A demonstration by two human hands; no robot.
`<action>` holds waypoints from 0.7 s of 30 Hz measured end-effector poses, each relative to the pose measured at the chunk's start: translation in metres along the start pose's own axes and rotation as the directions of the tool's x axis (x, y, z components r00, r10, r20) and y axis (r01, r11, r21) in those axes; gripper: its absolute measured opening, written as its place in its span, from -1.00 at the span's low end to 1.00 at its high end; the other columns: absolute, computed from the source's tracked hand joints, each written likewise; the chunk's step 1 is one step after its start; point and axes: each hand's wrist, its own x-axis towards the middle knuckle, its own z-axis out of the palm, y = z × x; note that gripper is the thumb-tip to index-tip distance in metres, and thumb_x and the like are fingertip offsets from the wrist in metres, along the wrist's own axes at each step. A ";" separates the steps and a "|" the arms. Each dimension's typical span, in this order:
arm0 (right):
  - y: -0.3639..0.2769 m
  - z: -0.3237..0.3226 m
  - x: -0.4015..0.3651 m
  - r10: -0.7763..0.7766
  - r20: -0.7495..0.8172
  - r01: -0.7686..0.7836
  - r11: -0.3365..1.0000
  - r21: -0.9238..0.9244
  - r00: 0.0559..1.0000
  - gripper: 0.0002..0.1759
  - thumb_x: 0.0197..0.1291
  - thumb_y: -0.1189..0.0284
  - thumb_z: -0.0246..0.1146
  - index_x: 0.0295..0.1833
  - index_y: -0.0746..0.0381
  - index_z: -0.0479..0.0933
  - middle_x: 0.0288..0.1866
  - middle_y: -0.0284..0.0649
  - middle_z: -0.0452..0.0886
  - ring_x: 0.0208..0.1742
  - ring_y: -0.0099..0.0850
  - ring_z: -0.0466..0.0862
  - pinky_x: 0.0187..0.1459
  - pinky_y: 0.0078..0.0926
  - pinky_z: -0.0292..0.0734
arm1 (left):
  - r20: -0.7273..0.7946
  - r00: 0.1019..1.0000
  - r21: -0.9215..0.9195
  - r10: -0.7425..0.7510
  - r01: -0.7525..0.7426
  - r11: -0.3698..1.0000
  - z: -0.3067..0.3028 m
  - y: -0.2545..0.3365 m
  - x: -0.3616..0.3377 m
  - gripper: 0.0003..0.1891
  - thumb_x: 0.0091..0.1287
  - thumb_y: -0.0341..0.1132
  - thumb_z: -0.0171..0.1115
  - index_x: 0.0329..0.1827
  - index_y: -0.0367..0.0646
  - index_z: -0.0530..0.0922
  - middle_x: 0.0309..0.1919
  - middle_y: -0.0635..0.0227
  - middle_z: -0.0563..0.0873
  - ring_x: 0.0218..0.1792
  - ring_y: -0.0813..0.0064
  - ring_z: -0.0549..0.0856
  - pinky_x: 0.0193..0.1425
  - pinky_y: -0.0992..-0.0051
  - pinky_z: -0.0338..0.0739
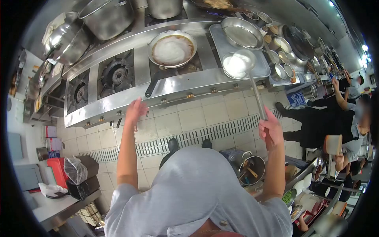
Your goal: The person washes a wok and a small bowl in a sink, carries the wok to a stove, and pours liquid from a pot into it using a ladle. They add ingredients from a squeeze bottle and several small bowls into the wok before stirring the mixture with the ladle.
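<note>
The ladle (239,63), its bowl full of white contents, hangs over the steel tray (217,43) right of the frying pan (172,49). The right hand (270,130) is clenched round the handle end. The left hand (136,111) is spread and empty, just below the pan. Risk: with so long a handle, a slight wrist roll would likely spill the contents.

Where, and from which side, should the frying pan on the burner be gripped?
By its black handle, which juts toward the person over the front of the stove; come from the front with the open left hand, since the right hand grips a ladle. The frying pan holds white foamy liquid, so keep it level.
</note>
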 end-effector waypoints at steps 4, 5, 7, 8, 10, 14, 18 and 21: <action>0.012 -0.006 0.009 -0.127 -0.023 0.119 0.970 -0.213 0.992 -0.13 0.20 0.62 0.17 0.65 0.22 0.07 -0.55 -0.37 0.43 -0.67 -0.58 0.40 -0.63 -0.57 0.34 | 0.033 0.999 0.034 -0.017 0.016 0.999 0.026 0.042 0.027 -0.39 0.45 0.20 0.19 0.15 -0.25 0.49 -0.19 0.20 0.72 -0.28 0.42 0.76 -0.32 0.47 0.61; 0.014 -0.008 0.008 -0.158 -0.030 0.146 0.957 -0.249 0.987 -0.13 0.19 0.63 0.17 0.65 0.23 0.08 -0.55 -0.38 0.43 -0.67 -0.58 0.40 -0.62 -0.56 0.35 | 0.080 0.996 0.040 -0.041 0.038 0.998 0.030 0.047 0.034 -0.41 0.45 0.20 0.20 0.13 -0.21 0.51 -0.24 0.25 0.72 -0.35 0.47 0.73 -0.36 0.49 0.59; 0.013 -0.001 0.004 -0.203 -0.067 0.165 0.916 -0.366 0.977 -0.12 0.17 0.63 0.17 0.64 0.25 0.09 -0.55 -0.38 0.43 -0.67 -0.58 0.42 -0.62 -0.55 0.37 | 0.144 0.986 0.040 -0.082 0.077 0.996 0.039 0.049 0.042 -0.46 0.44 0.20 0.21 0.08 -0.15 0.53 -0.34 0.34 0.70 -0.47 0.55 0.65 -0.44 0.53 0.53; 0.011 0.003 0.004 -0.229 -0.085 0.173 0.889 -0.423 0.970 -0.12 0.16 0.63 0.17 0.64 0.26 0.10 -0.56 -0.39 0.43 -0.67 -0.58 0.42 -0.62 -0.55 0.39 | 0.158 0.983 0.031 -0.096 0.092 0.995 0.043 0.052 0.046 -0.48 0.44 0.20 0.21 0.05 -0.12 0.54 -0.38 0.38 0.68 -0.52 0.59 0.60 -0.48 0.54 0.49; 0.010 0.003 0.005 -0.244 -0.097 0.165 0.852 -0.498 0.965 -0.11 0.14 0.63 0.18 0.64 0.27 0.09 -0.56 -0.38 0.43 -0.67 -0.58 0.44 -0.62 -0.54 0.39 | 0.125 0.985 0.018 -0.121 0.120 0.993 0.058 0.058 0.047 -0.53 0.46 0.17 0.20 0.04 -0.08 0.58 -0.48 0.49 0.58 -0.62 0.65 0.46 -0.57 0.56 0.34; 0.015 0.003 0.010 -0.250 -0.117 0.135 0.795 -0.592 0.961 -0.08 0.11 0.62 0.20 0.64 0.27 0.08 -0.56 -0.36 0.44 -0.67 -0.56 0.46 -0.62 -0.53 0.41 | 0.263 0.953 -0.055 -0.154 0.174 0.983 0.058 0.061 0.049 -0.57 0.51 0.08 0.17 0.06 -0.15 0.60 -0.56 0.54 0.49 -0.69 0.68 0.37 -0.66 0.59 0.20; 0.021 0.005 0.013 -0.175 -0.095 0.098 0.839 -0.535 0.980 -0.08 0.11 0.62 0.21 0.64 0.26 0.08 -0.56 -0.34 0.45 -0.67 -0.54 0.47 -0.61 -0.52 0.42 | 0.282 0.945 -0.053 -0.166 0.188 0.981 0.059 0.063 0.047 -0.57 0.54 0.07 0.11 0.06 -0.17 0.60 -0.56 0.54 0.48 -0.69 0.70 0.36 -0.65 0.60 0.17; 0.023 0.004 0.017 -0.102 -0.078 0.069 0.934 -0.350 0.992 -0.07 0.12 0.63 0.22 0.65 0.23 0.08 -0.55 -0.34 0.46 -0.67 -0.53 0.45 -0.62 -0.53 0.38 | 0.287 0.943 -0.066 -0.169 0.195 0.978 0.058 0.061 0.049 -0.56 0.55 0.07 0.10 0.07 -0.17 0.59 -0.55 0.54 0.47 -0.70 0.70 0.35 -0.65 0.59 0.15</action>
